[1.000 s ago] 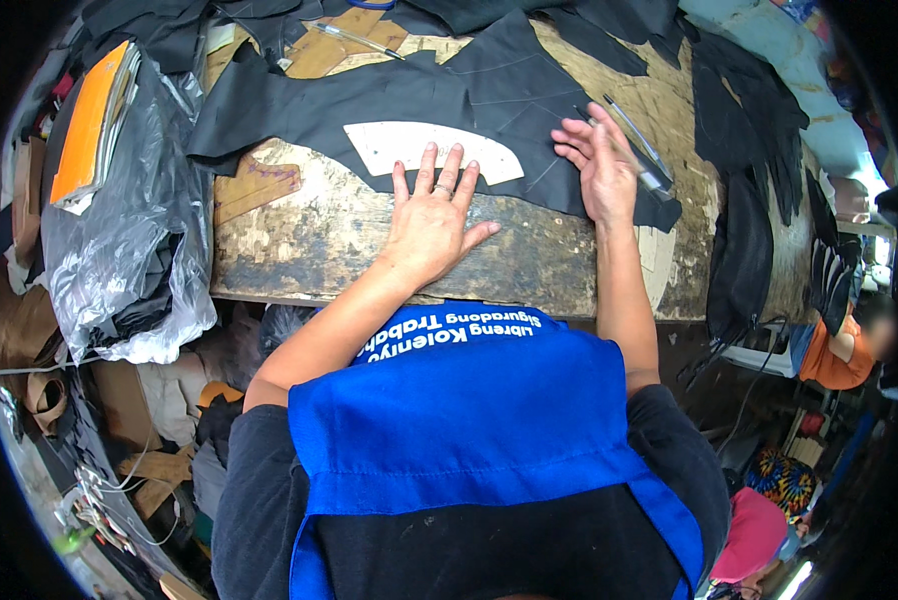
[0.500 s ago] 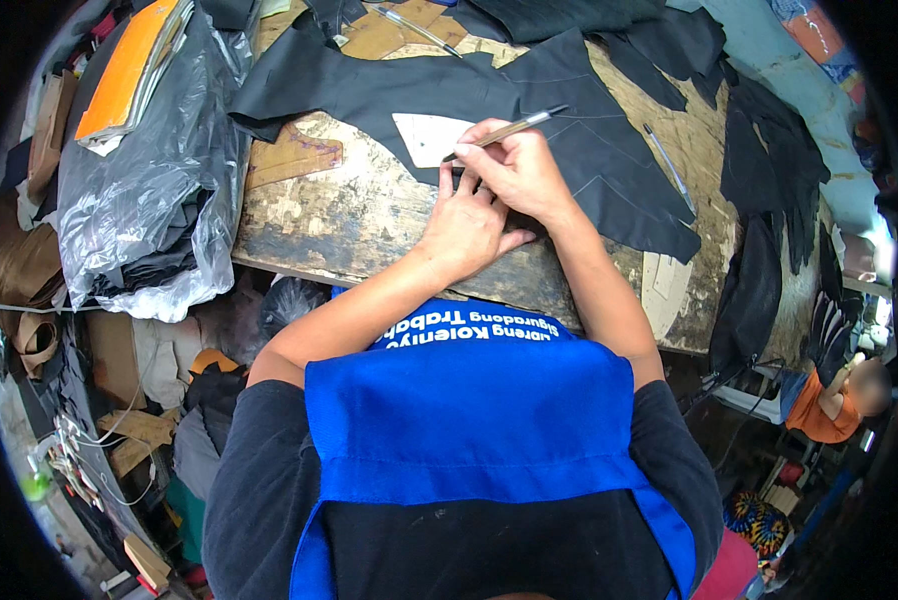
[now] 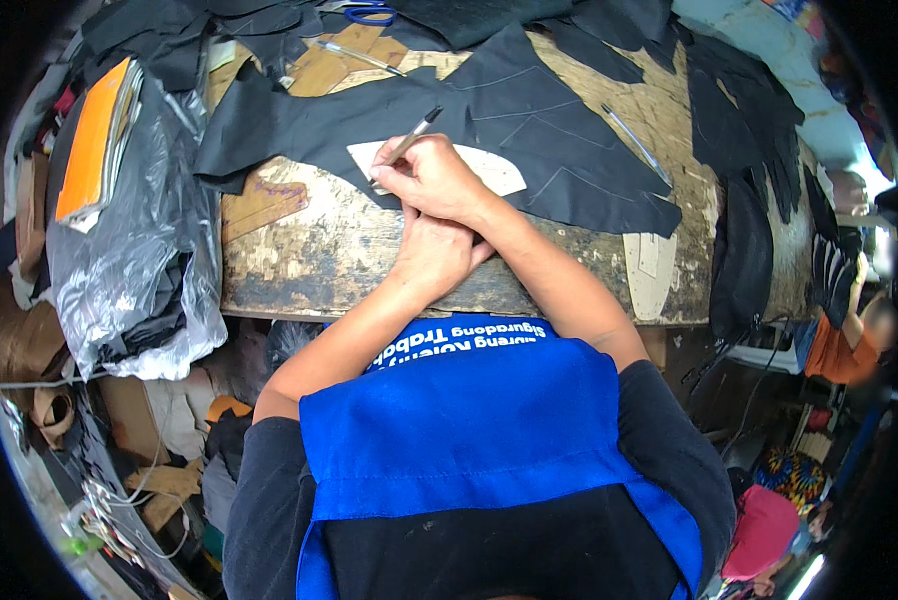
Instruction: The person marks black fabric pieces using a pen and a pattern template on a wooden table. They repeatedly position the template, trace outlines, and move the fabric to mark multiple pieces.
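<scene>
My right hand (image 3: 431, 178) is closed round a slim pen (image 3: 415, 134), its tip down at the left end of a pale, curved pattern piece (image 3: 496, 172). The pattern piece lies flat on a dark sheet of leather-like material (image 3: 319, 118) marked with thin light lines. My left hand (image 3: 431, 256) rests low beside the sheet's near edge, palm down, with the thumb stretched out to the right. The right hand crosses above it and hides most of its fingers.
Two more pens (image 3: 364, 59) (image 3: 637, 147) lie around the sheet. Blue-handled scissors (image 3: 369, 14) are at the far edge. A brown template (image 3: 264, 208) and pale pattern pieces (image 3: 651, 272) flank the worn wooden table (image 3: 309, 262). On the left, an orange-covered book (image 3: 94, 145) sits on a plastic bag (image 3: 134, 250).
My right hand has moved the pen leftward to the pattern piece's left end, now crossing over my left hand. More of the piece shows on the right. The view has shifted slightly.
</scene>
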Demonstrator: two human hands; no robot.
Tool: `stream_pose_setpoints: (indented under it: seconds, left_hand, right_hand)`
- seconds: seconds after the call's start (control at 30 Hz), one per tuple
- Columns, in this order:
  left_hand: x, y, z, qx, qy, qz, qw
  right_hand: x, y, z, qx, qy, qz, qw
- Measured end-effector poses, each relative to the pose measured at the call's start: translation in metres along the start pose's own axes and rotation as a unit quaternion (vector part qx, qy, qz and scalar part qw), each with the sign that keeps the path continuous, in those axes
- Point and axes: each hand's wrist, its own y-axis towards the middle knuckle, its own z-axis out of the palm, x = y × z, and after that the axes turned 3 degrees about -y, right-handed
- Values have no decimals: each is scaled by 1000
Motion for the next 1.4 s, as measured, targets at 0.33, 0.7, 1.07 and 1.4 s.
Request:
stream_pose_setpoints:
  seconds: [0.33,0.7,1.07,1.4]
  left_hand:
    - [3,0,3,19,-22,12,1000]
    - [0,3,-7,115,4,-26,993]
    - [4,-1,2,111,-44,-21,993]
    - [-2,-1,-6,48,-36,2,998]
  right_hand:
    - [-1,-16,-1,-81,44,38,995]
    - [-3,-12,-2,-59,67,58,994]
    - [7,3,-7,86,-99,30,991]
    - [14,14,1,92,-158,-52,982]
